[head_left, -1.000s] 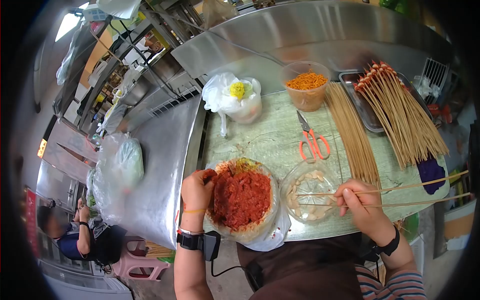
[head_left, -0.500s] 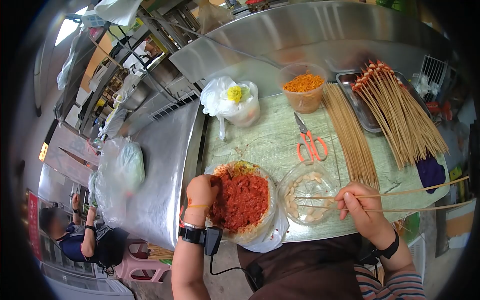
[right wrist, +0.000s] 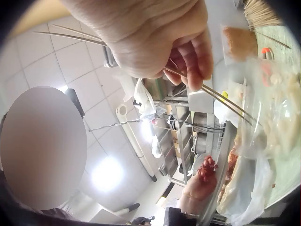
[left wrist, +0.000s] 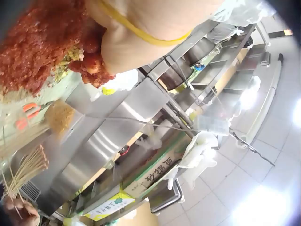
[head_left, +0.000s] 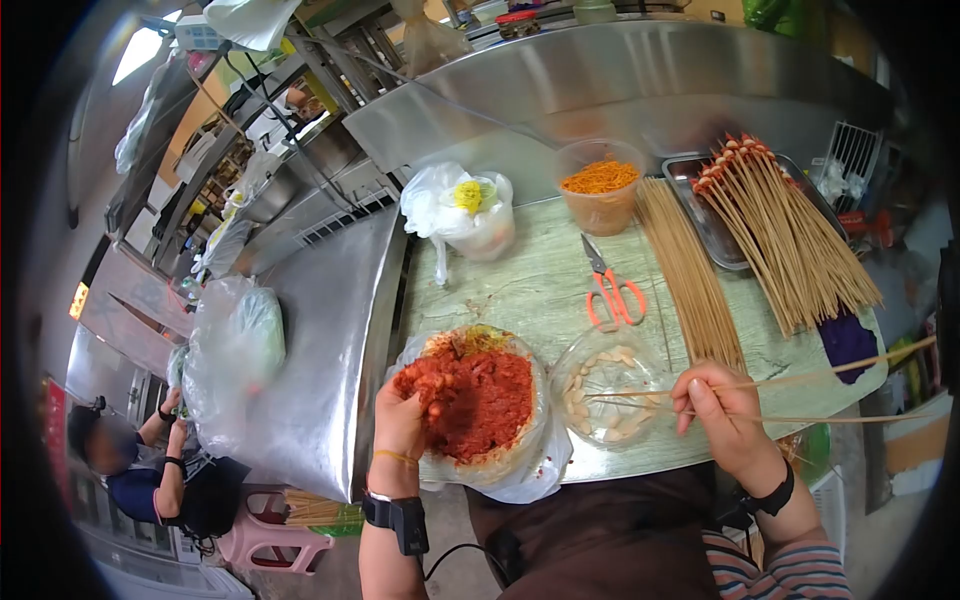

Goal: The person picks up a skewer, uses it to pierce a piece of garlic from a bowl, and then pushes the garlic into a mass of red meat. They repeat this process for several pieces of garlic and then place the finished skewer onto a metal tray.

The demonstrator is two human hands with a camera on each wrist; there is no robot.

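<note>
In the head view the left hand [head_left: 398,428] grips a clump of red seasoned meat [head_left: 410,385] at the left rim of a lined bowl of the same red mix [head_left: 485,400]. The right wrist view shows the clump [right wrist: 207,168] in the fingers of the left hand [right wrist: 197,192]. The right hand [head_left: 725,415] pinches two thin wooden skewers [head_left: 810,375], spread apart behind the hand. Their front ends reach over a clear round container [head_left: 612,432] holding pale cloves or slices [head_left: 602,375], right of the bowl.
Orange-handled scissors [head_left: 612,290] lie behind the clear container. Loose skewers [head_left: 690,270] stretch along the table, beside a tray [head_left: 690,200] with loaded skewers [head_left: 780,230]. A tub of orange shreds [head_left: 600,195] and a bagged tub [head_left: 480,225] stand behind. Another person [head_left: 140,480] sits far left.
The left hand has turned and come up from the red mix with a clump now showing in its fingers. The right hand still holds the two skewers over the clear container.
</note>
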